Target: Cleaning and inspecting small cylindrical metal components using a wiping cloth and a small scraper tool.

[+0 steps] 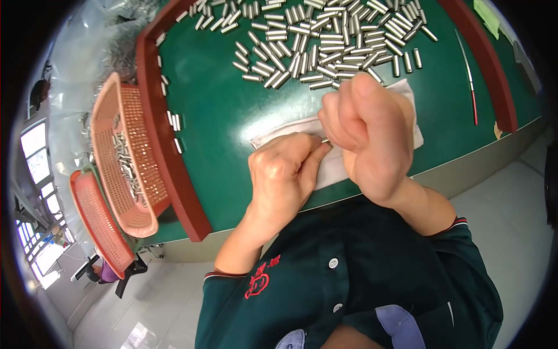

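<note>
Green tabletop [215, 110], red-brown edging [168, 151] at both sides. Metal tubes [332, 42], silver, qty. many — loose heap at far side, few strays along L edging. Cloth [330, 175], whitish, nr. front edge, under both hands.

L hand [279, 168]: fingers curled, thumb and forefinger in narrow pinch on small metal bit [325, 141], mostly hidden; kind unclear. R hand [378, 128]: curled into fist, just beside L fingertips, poss. touching; contents hidden, cannot tell if gripping same bit. Metal bit btwn. hands, over cloth, apart from heap.

Thin stick w/ red handle [474, 107]: R side of table, not in hand. Pink basket [145, 139], w/ small metal pcs. inside: beyond L edging; second basket [102, 224] alongside.

Handling, as judged: steady bit w/ L pinch, do fine moves w/ R. Keep both hands low over cloth — softer landing if dropped. Grip firmly, press lightly, avoid scuffs. Keep bit clear of heap, to prevent mix-up.
</note>
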A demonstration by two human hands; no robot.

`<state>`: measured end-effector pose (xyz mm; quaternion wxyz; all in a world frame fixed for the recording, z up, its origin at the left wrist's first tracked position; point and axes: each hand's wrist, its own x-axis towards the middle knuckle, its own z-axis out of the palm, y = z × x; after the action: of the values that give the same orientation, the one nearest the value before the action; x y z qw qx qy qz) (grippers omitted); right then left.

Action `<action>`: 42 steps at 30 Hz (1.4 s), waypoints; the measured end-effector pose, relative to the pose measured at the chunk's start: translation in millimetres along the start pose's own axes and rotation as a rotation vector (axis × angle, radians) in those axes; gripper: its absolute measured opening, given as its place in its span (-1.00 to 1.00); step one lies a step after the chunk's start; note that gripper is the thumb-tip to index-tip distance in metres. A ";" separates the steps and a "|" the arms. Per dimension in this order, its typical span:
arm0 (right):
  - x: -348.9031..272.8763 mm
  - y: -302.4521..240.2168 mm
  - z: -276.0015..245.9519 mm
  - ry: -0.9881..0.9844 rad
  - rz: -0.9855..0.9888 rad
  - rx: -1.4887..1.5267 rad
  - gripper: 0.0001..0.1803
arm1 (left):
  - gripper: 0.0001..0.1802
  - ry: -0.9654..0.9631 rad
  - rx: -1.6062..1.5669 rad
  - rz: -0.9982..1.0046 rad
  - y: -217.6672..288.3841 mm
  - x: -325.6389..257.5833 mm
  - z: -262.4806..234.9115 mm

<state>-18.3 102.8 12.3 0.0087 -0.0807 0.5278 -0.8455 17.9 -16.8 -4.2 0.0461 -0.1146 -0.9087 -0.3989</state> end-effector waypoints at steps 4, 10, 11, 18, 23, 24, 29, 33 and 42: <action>1.3 -6.0 -10.6 0.022 0.068 0.222 -0.57 | -0.87 0.025 0.033 0.007 -0.4 -3.9 4.8; -4.6 -14.2 -27.5 0.060 0.010 0.368 -0.55 | -0.87 0.045 0.062 -0.002 4.6 -5.4 4.4; -6.5 -10.1 -26.3 0.053 0.017 0.335 -0.55 | -0.86 0.041 0.070 -0.001 3.5 -4.9 3.5; -11.0 -6.4 -27.7 0.054 -0.018 0.287 -0.56 | -0.94 -0.029 -1.165 -0.282 -2.2 -6.2 -19.0; -10.5 -5.2 -28.3 0.032 0.002 0.319 -0.56 | -0.76 0.045 -1.384 -0.379 -10.4 8.9 -37.8; -10.6 -4.4 -28.6 0.024 -0.006 0.309 -0.56 | -0.78 0.074 -1.256 -0.364 -12.2 13.7 -38.0; -10.3 -2.5 -31.1 0.030 0.019 0.433 -0.58 | -0.86 0.148 0.060 -0.221 -8.0 41.0 -26.9; -10.0 -2.3 -31.3 0.053 0.025 0.451 -0.58 | -0.86 0.149 0.303 -0.128 -11.0 49.7 -15.7; -6.8 -5.4 -33.4 0.040 0.047 0.330 -0.56 | -0.92 -0.057 0.088 -0.176 11.0 28.0 -20.4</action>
<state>-16.0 135.7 1.9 0.0310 -0.0488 0.3834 -0.9218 -6.7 -19.8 22.5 -0.0100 -0.0437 -0.9328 -0.3575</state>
